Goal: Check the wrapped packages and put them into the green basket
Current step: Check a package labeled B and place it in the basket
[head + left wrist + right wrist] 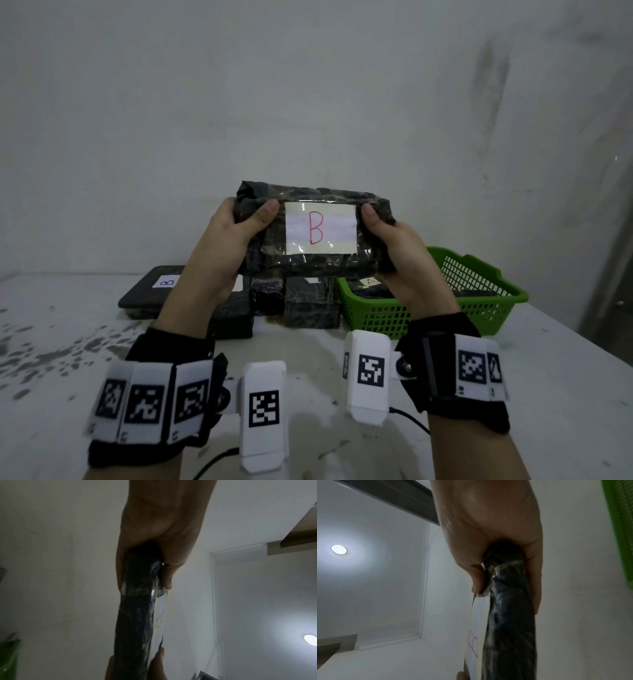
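Toward the table's (342, 356) far left edge lies a flat black package (150, 287) with a blue "B" label, and more black-wrapped packages (308, 305) sit bunched at the far middle. Above them, clear of the table, the left hand (226, 253) holds the left end of a black-wrapped package (308, 263) — thumb on the front face, fingers curled behind. Its white label (320, 228) faces the person and carries a red "B". The right hand (400, 253) has the same grip on the right end, thumb in front, fingers behind. Near the table's far right edge stands the green basket (479, 291) — inside it lies a package labelled "A" (371, 286).
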Action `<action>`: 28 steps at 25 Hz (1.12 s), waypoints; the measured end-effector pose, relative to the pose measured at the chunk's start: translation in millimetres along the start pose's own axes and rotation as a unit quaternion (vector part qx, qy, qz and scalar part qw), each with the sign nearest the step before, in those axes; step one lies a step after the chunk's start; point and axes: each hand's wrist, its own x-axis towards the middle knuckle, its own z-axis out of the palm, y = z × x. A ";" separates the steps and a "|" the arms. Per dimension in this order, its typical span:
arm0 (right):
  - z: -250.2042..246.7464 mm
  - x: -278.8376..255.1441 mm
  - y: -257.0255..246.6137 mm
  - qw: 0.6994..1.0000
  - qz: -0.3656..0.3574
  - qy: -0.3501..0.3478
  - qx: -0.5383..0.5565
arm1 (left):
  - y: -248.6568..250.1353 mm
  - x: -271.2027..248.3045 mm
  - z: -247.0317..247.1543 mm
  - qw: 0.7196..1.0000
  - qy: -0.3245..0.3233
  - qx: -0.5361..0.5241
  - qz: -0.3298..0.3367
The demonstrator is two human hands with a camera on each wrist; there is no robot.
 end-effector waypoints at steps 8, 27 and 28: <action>0.1 1.4 0.9 0.998 -0.010 0.062 -0.024 | -0.6 -1.9 6.5 0.998 0.031 0.036 0.031; -44.6 -4.9 -6.9 0.985 0.030 0.146 -0.091 | -1.7 -15.9 32.3 0.988 -0.095 0.029 -0.121; -43.9 -6.0 -9.1 0.984 0.032 0.153 -0.087 | -2.5 -15.5 34.1 0.987 -0.091 0.030 -0.128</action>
